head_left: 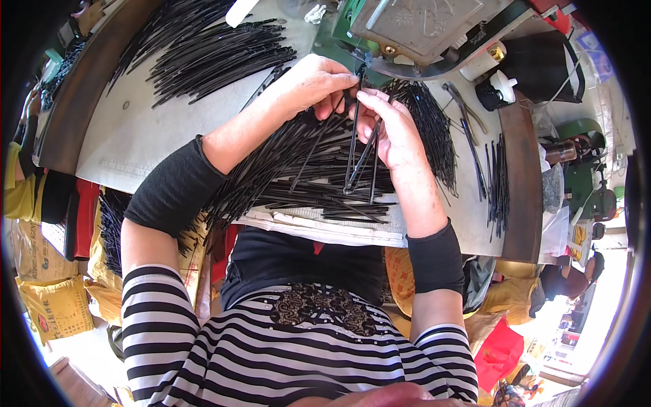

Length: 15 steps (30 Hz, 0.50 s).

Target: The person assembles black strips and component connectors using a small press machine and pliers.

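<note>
Thin, light, stiff black metal rods, springy and apt to slip, pinched at their top ends by left hand and right hand just under the green machine, hanging over the rod pile on the table; best gripped near the ends.

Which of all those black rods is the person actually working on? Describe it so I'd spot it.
Start at the grey-green metal machine at the table's far edge. Just below it, both hands meet: left hand, right hand. The thin black rod assembly hangs from their fingertips, nearly upright, whereas the neighbouring rods lie flat in heaps.
</note>
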Each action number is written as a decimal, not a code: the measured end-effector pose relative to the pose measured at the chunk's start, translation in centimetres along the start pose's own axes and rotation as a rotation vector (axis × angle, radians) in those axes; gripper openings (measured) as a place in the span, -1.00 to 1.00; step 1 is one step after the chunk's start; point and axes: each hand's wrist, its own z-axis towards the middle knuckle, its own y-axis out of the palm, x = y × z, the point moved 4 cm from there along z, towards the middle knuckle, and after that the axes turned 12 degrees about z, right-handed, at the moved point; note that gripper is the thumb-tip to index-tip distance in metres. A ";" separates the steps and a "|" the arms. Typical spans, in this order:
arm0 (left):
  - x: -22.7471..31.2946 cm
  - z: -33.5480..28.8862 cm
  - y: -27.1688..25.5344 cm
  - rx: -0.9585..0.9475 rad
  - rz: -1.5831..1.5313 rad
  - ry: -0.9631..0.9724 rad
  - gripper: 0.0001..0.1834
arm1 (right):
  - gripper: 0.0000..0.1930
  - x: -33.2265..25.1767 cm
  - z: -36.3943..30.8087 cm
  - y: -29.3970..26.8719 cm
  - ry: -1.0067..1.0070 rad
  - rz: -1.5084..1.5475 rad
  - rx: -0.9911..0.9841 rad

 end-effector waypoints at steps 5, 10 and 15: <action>0.0 0.1 0.0 -0.001 0.036 0.028 -0.68 | -0.83 0.1 -0.4 0.8 0.039 0.021 -0.020; 0.1 0.0 -0.1 0.022 0.094 0.014 -0.67 | -0.78 0.4 -0.4 1.1 0.048 -0.027 -0.064; 0.5 -0.2 0.2 0.026 0.119 0.015 -0.65 | -0.80 0.8 -0.6 1.1 0.073 -0.012 -0.007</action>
